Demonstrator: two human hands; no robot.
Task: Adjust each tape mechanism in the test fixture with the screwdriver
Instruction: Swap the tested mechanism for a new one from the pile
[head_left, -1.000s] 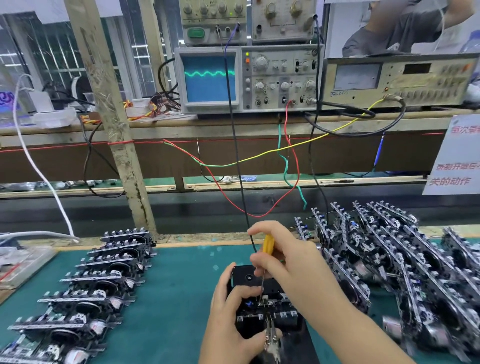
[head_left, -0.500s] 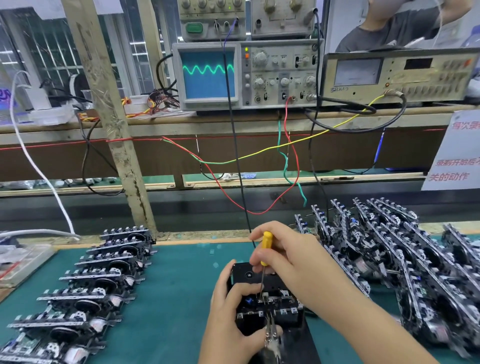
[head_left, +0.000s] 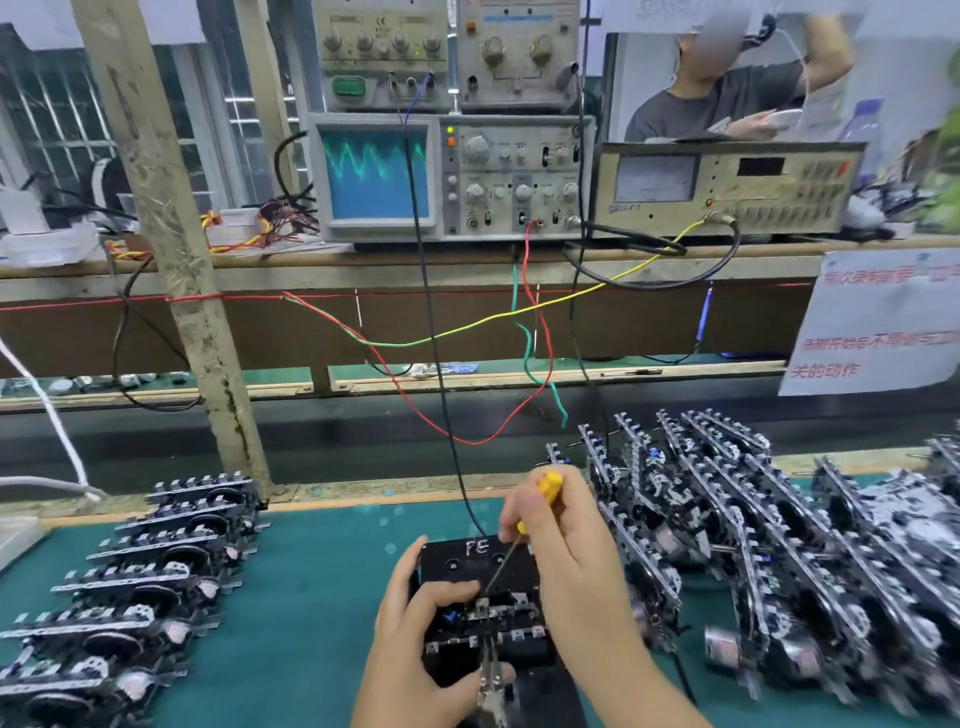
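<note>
Right fingers (head_left: 524, 512): pinching the yellow handle of the screwdriver (head_left: 548, 486); right hand (head_left: 563, 545) arches over the fixture from the right.
Screwdriver axis: tilted, handle up and to the right, shaft running down and to the left; tip at the mechanism (head_left: 491, 616), just below and left of the fingers.
Left fingers (head_left: 449, 592): curled over the fixture's left edge, thumb on its top face, gripping it; left hand (head_left: 415, 639) is the nearer to the camera.
Fixture (head_left: 475, 558): black block on the green desk (head_left: 322, 582), between the two hands; mechanism seated in its near half.
Contact of tip and screw: too small to tell.
Coming move (judgement): a twist about the tilted shaft, tip kept on the same spot.
Stacks: mechanisms in a row at left (head_left: 156, 566), a larger heap at right (head_left: 779, 545).
Scope (head_left: 376, 174): wavy green trace.
</note>
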